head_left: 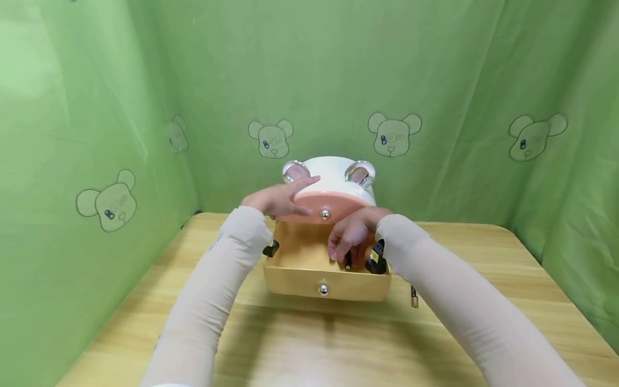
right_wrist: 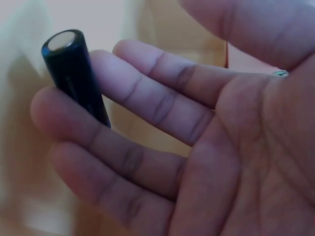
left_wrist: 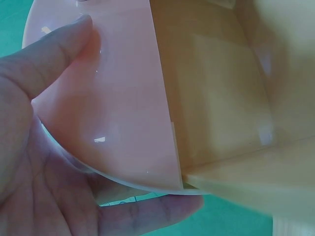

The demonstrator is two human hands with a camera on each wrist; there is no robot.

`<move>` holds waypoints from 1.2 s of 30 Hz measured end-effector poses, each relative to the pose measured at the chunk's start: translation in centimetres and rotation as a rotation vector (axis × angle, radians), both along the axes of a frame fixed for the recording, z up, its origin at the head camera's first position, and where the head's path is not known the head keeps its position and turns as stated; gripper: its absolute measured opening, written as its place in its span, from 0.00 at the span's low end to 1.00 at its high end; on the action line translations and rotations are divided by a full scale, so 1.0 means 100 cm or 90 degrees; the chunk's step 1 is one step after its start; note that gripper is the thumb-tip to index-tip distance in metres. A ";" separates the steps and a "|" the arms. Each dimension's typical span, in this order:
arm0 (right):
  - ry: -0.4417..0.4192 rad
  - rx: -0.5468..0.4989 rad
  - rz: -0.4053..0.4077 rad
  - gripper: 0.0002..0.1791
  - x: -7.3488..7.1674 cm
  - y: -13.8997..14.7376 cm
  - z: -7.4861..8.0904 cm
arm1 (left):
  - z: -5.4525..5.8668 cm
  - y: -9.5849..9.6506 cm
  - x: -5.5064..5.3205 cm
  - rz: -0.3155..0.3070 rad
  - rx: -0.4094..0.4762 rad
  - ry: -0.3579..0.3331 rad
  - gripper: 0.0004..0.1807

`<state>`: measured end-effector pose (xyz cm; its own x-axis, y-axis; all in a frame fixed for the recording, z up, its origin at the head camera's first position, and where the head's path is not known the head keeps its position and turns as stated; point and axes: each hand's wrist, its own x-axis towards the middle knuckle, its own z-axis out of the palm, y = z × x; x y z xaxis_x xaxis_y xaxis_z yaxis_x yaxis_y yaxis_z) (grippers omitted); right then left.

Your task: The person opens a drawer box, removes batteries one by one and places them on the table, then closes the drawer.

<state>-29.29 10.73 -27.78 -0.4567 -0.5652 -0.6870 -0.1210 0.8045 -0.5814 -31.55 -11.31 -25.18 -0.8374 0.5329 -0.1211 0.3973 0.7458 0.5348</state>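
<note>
A small two-drawer box (head_left: 333, 174) with a white body, pink upper front and two silver-rimmed ears stands at the table's far side. Its lower tan drawer (head_left: 295, 282) is pulled out. My left hand (head_left: 282, 200) holds the box's left side, thumb on the pink front (left_wrist: 113, 98), other fingers along the side edge. Inside the drawer, toward its right, is my right hand (head_left: 354, 232). A black cylindrical battery (right_wrist: 74, 73) with a pale metal end is pinched between two of its fingers; the thumb stays apart from it. The battery's lower part is partly hidden behind a finger.
Another black cylinder with a copper-coloured end (head_left: 414, 297) is on the wooden table (head_left: 300, 349), right of the drawer. Green curtains (head_left: 309, 64) with bear-head drawings surround the table at the back and sides. Black wrist cameras (head_left: 376, 260) sit close to the drawer's side walls.
</note>
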 end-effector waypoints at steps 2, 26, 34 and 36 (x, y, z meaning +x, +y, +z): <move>0.023 -0.005 0.030 0.12 -0.001 0.000 0.004 | 0.001 0.000 0.000 0.000 -0.003 0.001 0.48; 0.200 -0.069 0.104 0.11 0.009 0.010 0.025 | 0.003 -0.001 -0.001 0.000 0.003 -0.006 0.49; 0.219 -0.100 0.085 0.14 0.011 0.023 0.023 | 0.001 0.000 -0.001 -0.008 -0.003 -0.001 0.49; 0.207 -0.100 0.070 0.15 0.011 0.026 0.024 | 0.001 0.001 -0.001 -0.009 -0.003 0.002 0.50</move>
